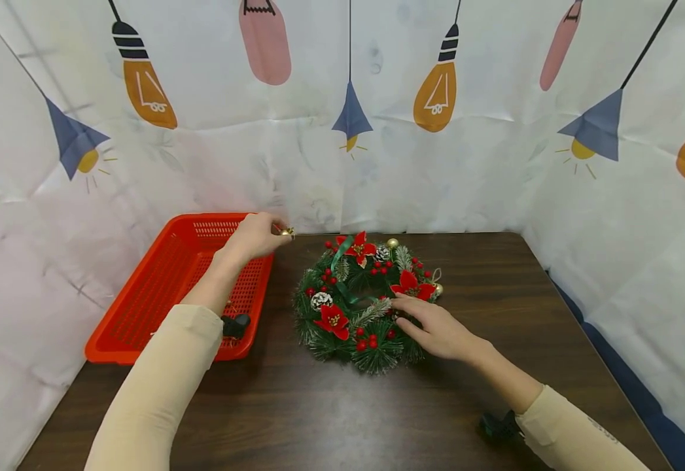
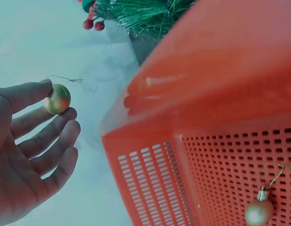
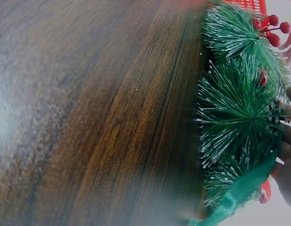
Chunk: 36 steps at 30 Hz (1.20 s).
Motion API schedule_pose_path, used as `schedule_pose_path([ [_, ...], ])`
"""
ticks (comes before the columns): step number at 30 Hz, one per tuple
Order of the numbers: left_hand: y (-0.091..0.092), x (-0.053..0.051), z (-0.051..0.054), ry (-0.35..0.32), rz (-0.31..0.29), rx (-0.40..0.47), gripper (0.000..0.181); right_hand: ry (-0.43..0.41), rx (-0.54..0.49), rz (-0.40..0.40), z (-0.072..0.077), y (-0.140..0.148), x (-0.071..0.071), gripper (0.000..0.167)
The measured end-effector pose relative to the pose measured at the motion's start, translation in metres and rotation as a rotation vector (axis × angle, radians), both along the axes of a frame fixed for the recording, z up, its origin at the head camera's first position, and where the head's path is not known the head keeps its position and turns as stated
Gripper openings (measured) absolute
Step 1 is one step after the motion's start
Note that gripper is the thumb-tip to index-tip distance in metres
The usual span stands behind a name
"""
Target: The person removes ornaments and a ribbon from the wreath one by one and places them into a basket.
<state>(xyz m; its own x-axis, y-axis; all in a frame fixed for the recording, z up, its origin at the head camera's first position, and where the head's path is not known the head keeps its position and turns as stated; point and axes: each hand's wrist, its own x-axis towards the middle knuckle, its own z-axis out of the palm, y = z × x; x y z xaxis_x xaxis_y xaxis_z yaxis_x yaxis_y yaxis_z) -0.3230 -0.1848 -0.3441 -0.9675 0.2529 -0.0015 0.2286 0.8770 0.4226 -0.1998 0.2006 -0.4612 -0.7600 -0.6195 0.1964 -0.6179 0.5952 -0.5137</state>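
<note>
Between thumb and fingertips, the left hand (image 1: 258,235) pinches a small gold ball (image 2: 58,99) with a thin gold string, above the far right rim of the red basket (image 1: 120,307). A green wreath (image 1: 377,353) with red flowers, berries and pine cones lies on the table. The right hand (image 1: 443,330) touches the wreath's right side with its fingers extended; in the right wrist view they are at the frame's edge, partly cut off. Two gold balls, one at the wreath's top (image 1: 392,243) and one at its right (image 1: 438,289), show in the head view.
Another gold ball (image 2: 259,212) lies inside the basket, left of the wreath. The dark wooden table (image 1: 342,418) extends in front of the wreath. A white curtain (image 1: 307,176) with printed lamps hangs behind the table and along its sides.
</note>
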Motion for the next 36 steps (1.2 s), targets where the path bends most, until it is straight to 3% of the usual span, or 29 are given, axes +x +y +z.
schedule_pose_path([
  [14,-0.04,0.018,0.009,-0.006,0.041,0.039,0.038,0.008,-0.019,0.006,-0.002,0.001,0.0,0.044],
  [29,-0.097,0.033,-0.009,-0.071,0.123,0.035,0.047,0.014,-0.01,0.006,-0.003,0.0,0.0,0.045],
  [36,-0.115,0.037,-0.011,-0.08,0.123,0.02,0.045,0.007,-0.018,0.006,-0.001,0.0,0.0,0.044],
])
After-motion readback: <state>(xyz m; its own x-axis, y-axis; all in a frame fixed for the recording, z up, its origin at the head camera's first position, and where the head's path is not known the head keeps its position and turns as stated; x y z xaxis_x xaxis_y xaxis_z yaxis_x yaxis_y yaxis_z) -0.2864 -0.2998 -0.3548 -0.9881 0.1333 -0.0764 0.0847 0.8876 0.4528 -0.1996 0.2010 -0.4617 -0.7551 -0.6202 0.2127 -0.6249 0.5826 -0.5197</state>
